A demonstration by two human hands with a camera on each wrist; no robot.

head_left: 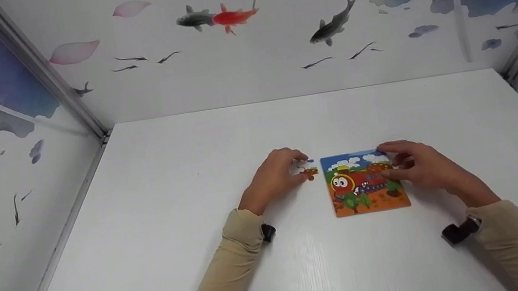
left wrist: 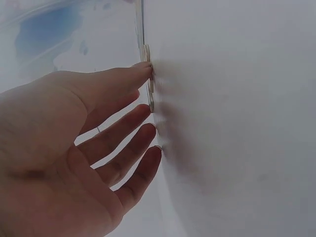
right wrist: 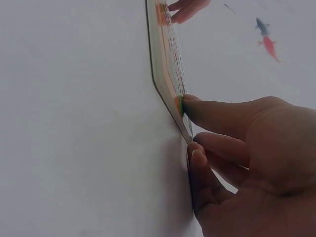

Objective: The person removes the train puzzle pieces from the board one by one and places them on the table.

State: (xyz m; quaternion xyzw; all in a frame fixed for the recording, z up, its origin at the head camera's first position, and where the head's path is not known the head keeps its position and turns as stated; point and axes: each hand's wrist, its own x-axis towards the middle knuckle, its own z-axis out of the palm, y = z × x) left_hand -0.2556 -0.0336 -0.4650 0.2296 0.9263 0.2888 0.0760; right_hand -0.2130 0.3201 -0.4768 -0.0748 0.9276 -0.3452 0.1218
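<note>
A square jigsaw puzzle (head_left: 360, 189) with a cartoon train lies flat on the table, edge-on in the right wrist view. At its right side my right hand (head_left: 426, 164) holds it, thumb on the picture and other fingers at the edge and far corner. Just left of the puzzle, my left hand (head_left: 272, 179) holds loose puzzle pieces (head_left: 310, 171) between thumb and fingers, low over the table. A narrow gap separates these pieces from the puzzle. In the left wrist view the pieces (left wrist: 151, 101) show only as thin edges, so their number is unclear.
The white table (head_left: 180, 270) runs back to a wall (head_left: 279, 75) printed with fish. Side walls stand at left and right. A dark wrist strap (head_left: 461, 231) is at the right cuff, another dark device (head_left: 268, 232) at the left.
</note>
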